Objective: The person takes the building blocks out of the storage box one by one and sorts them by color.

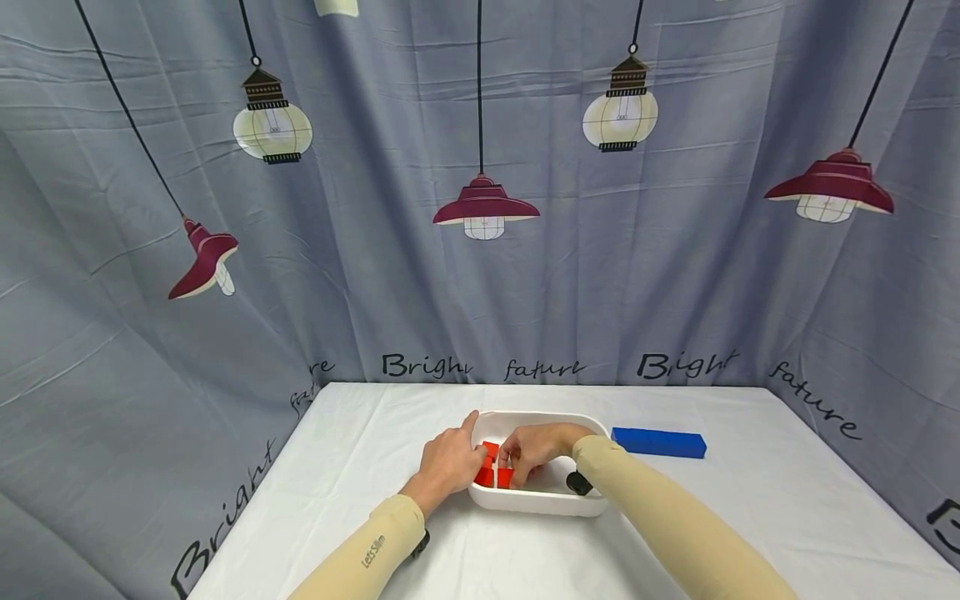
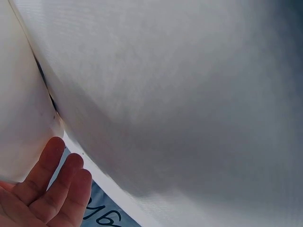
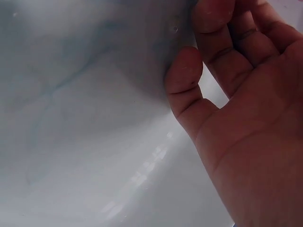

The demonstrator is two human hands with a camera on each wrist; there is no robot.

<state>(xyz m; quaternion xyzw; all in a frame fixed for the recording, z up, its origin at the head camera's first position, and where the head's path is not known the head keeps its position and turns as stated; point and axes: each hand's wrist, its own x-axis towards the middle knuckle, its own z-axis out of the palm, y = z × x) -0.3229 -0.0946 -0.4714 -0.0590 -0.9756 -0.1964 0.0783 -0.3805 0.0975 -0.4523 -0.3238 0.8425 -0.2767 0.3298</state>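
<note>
White tub (image 1: 536, 502) holds red blocks (image 1: 485, 478); right hand (image 1: 542, 444) bends to them — pinching, I can't tell. Left hand (image 1: 448, 460) — only its wrist view shows near-straight fingers (image 2: 58, 190) outside.

The person's right grip (image 3: 244, 118), a bare hand, fills the right side with its palm toward the lens; the thumb (image 3: 185, 85) bends upward, its tip just beside the nearest finger (image 3: 215, 45), which reaches the upper edge, while other fingers (image 3: 251, 42) sit bent behind it; to the left spreads a glossy white surface (image 3: 94, 142), crossed by a faint bluish streak (image 3: 75, 78), with a broken row of bright reflections (image 3: 139, 178) running diagonally below the thumb
</note>
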